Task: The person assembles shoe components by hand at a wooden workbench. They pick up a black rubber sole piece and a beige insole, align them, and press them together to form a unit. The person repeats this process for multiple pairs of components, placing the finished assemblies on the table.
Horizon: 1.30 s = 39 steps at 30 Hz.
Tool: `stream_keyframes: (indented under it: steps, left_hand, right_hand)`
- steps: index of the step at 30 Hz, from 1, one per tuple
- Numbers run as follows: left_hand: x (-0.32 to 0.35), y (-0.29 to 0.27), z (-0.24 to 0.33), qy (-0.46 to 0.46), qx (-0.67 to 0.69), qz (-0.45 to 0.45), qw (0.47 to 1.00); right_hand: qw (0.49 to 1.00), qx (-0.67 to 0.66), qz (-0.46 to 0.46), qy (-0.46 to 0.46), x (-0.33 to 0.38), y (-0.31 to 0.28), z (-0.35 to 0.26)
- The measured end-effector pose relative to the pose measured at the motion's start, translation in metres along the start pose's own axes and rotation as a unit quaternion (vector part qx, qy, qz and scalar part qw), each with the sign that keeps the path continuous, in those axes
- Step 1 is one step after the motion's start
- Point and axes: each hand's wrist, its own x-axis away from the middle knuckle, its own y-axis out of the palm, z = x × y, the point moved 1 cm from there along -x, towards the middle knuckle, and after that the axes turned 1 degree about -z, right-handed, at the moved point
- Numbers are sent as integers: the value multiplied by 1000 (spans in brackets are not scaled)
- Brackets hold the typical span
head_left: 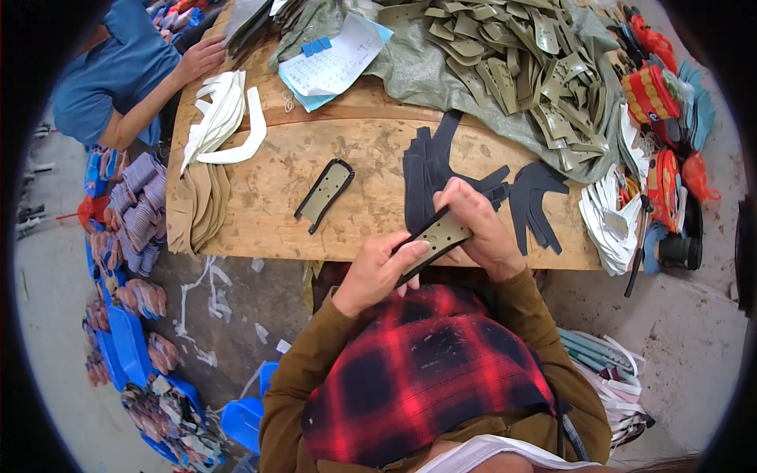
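My left fingers [412, 251] grip lower end of olive plate [443, 236]; right fingers [465, 199] curl around upper end, contact partly hidden. Plate is at near edge of surface [268, 217]. Step seems: fitting black edging [423, 228]. Next move probably calls for even pressing. Beyond: black-rimmed plate [330, 193], lying flat.

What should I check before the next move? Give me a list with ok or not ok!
1. Left hand on the held piece: ok, thumb on its face.
2. Right hand on it too: ok, at its other end.
3. Black edging snug all round: cannot tell, fingers hide parts.
4. Other black-edged piece apart from both hands: ok, on the table.
5. Olive pieces neatly stacked: not ok, heaped loosely.
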Motion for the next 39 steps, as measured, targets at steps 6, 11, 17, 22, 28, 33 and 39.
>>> stream_keyframes:
  steps: [6, 11, 17, 22, 28, 33, 39]
  left_hand:
    - [-2, 31, -3, 133, -50, 132, 981]
    - [-14, 25, -16, 130, -18, 158, 979]
    - [-19, 16, -19, 129, 75, 110, 983]
    - [-18, 7, -30, 23, 245, -23, 969]
    - [-17, 8, -37, -70, 258, -119, 956]
    - [-7, 7, -12, -65, 257, -101, 959]
    - [-3, 8, -19, -36, 252, -90, 963]
  right_hand:
    - [975, 125, 116, -141, -17, -9, 21]
    - [941, 176, 214, -196, -20, 7, 60]
    - [959, 184, 59, -207, -18, 25, 51]
    - [995, -61, -13, -83, -22, 15, 17]
    - [994, 23, 41, -97, -20, -3, 26]
    - [987, 140, 72, -20, -14, 4, 16]
    - [991, 82, 31, 102, 2, 17, 15]
